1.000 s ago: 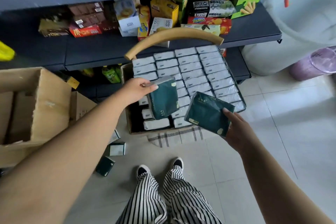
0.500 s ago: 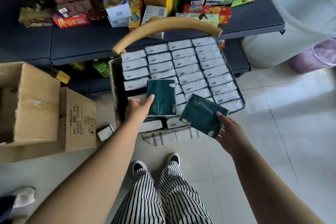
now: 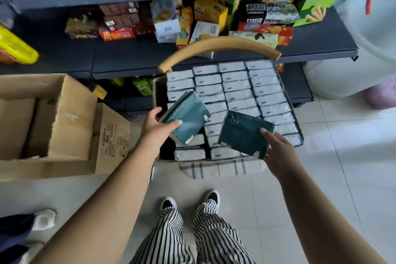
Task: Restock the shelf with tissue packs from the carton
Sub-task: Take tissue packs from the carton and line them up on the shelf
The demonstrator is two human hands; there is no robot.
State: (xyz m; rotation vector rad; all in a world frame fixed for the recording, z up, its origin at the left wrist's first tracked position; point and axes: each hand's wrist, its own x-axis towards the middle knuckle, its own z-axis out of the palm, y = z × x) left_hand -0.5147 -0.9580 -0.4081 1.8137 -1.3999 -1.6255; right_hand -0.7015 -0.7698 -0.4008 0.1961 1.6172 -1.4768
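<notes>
My left hand [image 3: 157,129] grips a dark green tissue pack [image 3: 188,117] by its near left edge, tilted over the basket's left side. My right hand [image 3: 278,152] holds a second dark green tissue pack [image 3: 244,133] by its right corner, above the basket's front rows. Below them a basket [image 3: 159,90] with a curved tan handle [image 3: 218,47] holds several rows of tissue packs [image 3: 237,90] standing on edge, pale sides up. An open cardboard carton [image 3: 70,118] sits on the floor to the left. The dark shelf [image 3: 310,43] runs behind the basket.
Snack boxes and bags [image 3: 192,21] crowd the shelf's back. A yellow pack [image 3: 15,47] lies at far left. Another person's shoe [image 3: 44,218] and dark sleeve show at bottom left. My striped trousers and shoes [image 3: 188,201] stand on the tiled floor. A white bin [image 3: 364,53] is at right.
The left hand's pack has turned from nearly upright to tilted and lifted slightly over the basket's left rows. The right hand still holds its pack in about the same place.
</notes>
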